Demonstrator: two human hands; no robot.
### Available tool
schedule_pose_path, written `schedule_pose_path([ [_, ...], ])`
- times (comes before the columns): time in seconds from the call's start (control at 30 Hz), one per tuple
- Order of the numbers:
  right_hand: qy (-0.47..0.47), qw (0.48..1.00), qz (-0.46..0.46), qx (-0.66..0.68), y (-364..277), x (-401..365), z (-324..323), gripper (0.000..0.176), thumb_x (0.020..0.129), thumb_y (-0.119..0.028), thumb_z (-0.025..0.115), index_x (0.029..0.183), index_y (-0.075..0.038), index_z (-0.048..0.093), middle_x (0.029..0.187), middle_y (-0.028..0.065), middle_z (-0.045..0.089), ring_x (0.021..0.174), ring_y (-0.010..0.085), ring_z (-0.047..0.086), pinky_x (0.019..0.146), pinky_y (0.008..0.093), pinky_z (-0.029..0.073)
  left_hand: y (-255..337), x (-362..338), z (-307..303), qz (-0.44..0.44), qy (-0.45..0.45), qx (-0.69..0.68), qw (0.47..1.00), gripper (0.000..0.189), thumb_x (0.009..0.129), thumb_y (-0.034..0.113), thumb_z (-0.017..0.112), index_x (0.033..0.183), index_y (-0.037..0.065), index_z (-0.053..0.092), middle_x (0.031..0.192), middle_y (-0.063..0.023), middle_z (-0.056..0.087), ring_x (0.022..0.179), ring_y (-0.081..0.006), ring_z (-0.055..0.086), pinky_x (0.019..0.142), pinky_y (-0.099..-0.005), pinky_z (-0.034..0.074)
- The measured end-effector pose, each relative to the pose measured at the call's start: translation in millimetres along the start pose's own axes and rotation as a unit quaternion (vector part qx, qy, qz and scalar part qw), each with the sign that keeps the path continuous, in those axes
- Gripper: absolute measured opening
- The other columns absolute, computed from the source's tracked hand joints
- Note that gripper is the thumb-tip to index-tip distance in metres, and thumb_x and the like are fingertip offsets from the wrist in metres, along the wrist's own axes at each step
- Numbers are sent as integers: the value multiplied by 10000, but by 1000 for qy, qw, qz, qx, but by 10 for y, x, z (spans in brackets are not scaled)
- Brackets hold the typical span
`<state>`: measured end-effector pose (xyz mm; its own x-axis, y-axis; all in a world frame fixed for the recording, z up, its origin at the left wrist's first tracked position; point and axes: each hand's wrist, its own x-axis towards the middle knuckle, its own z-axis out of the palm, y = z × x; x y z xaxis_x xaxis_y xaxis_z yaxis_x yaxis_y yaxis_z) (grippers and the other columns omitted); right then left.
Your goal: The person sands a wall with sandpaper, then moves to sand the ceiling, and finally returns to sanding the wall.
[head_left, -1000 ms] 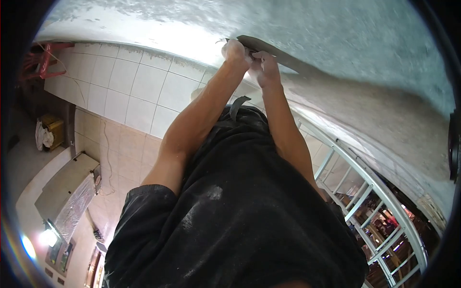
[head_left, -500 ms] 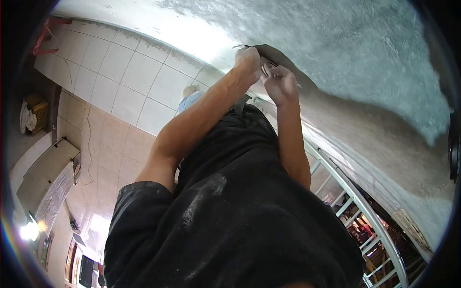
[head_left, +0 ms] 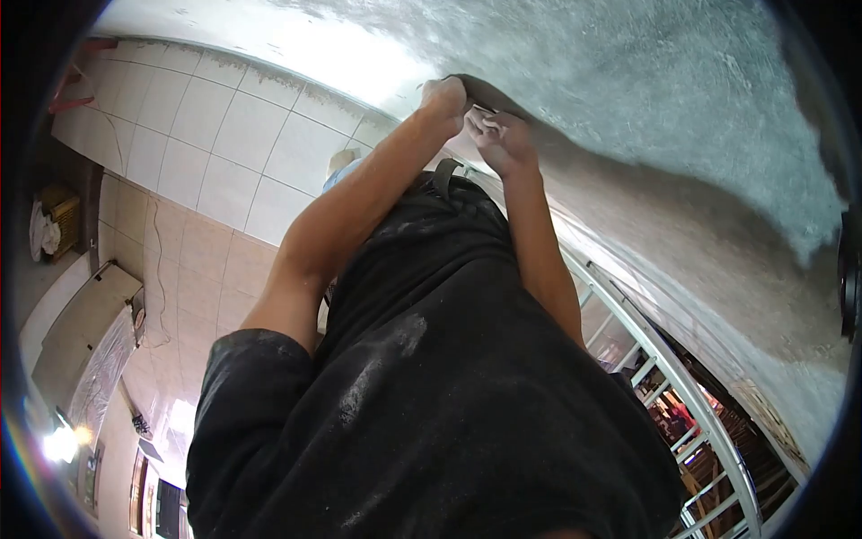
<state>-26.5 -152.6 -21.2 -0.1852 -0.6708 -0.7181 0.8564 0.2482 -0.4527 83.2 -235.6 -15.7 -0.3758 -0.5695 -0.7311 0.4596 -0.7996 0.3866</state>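
My left hand (head_left: pixel 444 101) is closed in a fist right by the grey plastered wall (head_left: pixel 628 90); whatever it grips is hidden by the fingers. Just beside and below it is my right hand (head_left: pixel 505 142), its fingers curled and dusted white. A small pale edge shows at those fingertips, too small to name. Both forearms reach forward past my black shirt (head_left: pixel 467 377), which carries whitish dust smears. The hands cast a dark shadow (head_left: pixel 620 166) along the wall.
A white metal railing (head_left: pixel 660 359) runs close on my right, with a lower area seen through it. White floor tiles (head_left: pixel 229 135) lie to the left. A red stool-like frame (head_left: pixel 72 90), a yellow basket (head_left: pixel 63 216) and a bright lamp (head_left: pixel 61 444) are farther left.
Both hands have shifted slightly left and up in the view, staying close together by the wall. The right hand's fingers look more curled than before.
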Motion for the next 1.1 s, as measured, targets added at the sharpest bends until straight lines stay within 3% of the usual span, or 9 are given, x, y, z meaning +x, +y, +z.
schedule_pose_path([
  [0.03, 32, 999, -4, -16, 23, 42, 28, 201, 749, 111, 459, 946, 98, 490, 1008, 159, 525, 1063, 279, 505, 1039, 426, 369, -18, 14, -19, -2, 4, 2, 1000, 263, 839, -86, 364, 1030, -147, 535, 1025, -226, 570, 968, -335, 588, 854, -388, 537],
  [0.17, -148, 985, 7, 85, -175, -243, 43, 148, 752, 104, 452, 895, 97, 491, 951, 162, 525, 997, 258, 516, 1039, 431, 370, 168, -395, 128, 21, -31, -39, 999, 264, 851, -84, 347, 1046, -177, 498, 1088, -247, 538, 1003, -351, 571, 876, -405, 534],
  [0.27, -49, 997, -20, 50, -218, -526, 408, 121, 750, 106, 454, 858, 85, 504, 912, 152, 532, 962, 248, 519, 1016, 431, 370, 184, -402, 162, 22, -38, -41, 998, 264, 857, -82, 343, 1046, -171, 505, 1077, -246, 545, 1007, -346, 573, 883, -402, 531],
  [0.4, -34, 999, -13, -10, -118, -113, 41, 165, 766, 105, 449, 924, 108, 496, 1021, 178, 521, 1015, 261, 494, 1042, 429, 340, 68, -110, 31, 0, -38, -27, 999, 263, 880, -63, 332, 1039, -183, 503, 1053, -260, 556, 1038, -339, 561, 949, -422, 502],
  [0.57, -98, 994, -45, 11, -377, -866, 583, 206, 786, 88, 437, 979, 114, 504, 1046, 203, 536, 1026, 269, 510, 1048, 427, 364, 284, -643, 219, 30, -87, -88, 992, 288, 877, -68, 334, 1098, -245, 391, 1151, -285, 456, 1068, -385, 527, 1000, -445, 465],
  [0.8, -4, 999, -25, 26, -229, -426, 236, 79, 801, 80, 448, 872, 102, 476, 956, 188, 500, 992, 261, 505, 1049, 424, 359, 131, -319, 41, -5, -49, -45, 998, 273, 895, -57, 334, 1099, -210, 431, 1146, -266, 475, 1081, -366, 523, 1010, -434, 463],
  [0.93, -77, 994, -72, 5, -397, -973, 671, 120, 784, 98, 439, 888, 112, 498, 1022, 226, 530, 1043, 303, 517, 1033, 440, 379, 290, -576, 70, -8, -121, -52, 991, 276, 906, -46, 333, 1106, -207, 436, 1146, -265, 490, 1082, -344, 529, 1006, -402, 464],
  [1.03, -55, 997, -55, -22, -332, -561, 208, 131, 783, 83, 444, 896, 114, 501, 1030, 229, 535, 1018, 315, 529, 1032, 445, 374, 253, -261, -54, -26, -136, -17, 990, 257, 877, -67, 354, 1084, -180, 456, 1093, -229, 514, 1005, -318, 560, 931, -380, 515],
  [1.1, -32, 999, 7, 26, -292, -333, 110, 280, 771, 89, 430, 1042, 151, 469, 1082, 254, 533, 1058, 342, 518, 1044, 463, 370, 186, -85, -166, -38, -152, -3, 988, 252, 863, -82, 364, 1077, -169, 467, 1066, -207, 528, 979, -303, 574, 895, -368, 540],
])
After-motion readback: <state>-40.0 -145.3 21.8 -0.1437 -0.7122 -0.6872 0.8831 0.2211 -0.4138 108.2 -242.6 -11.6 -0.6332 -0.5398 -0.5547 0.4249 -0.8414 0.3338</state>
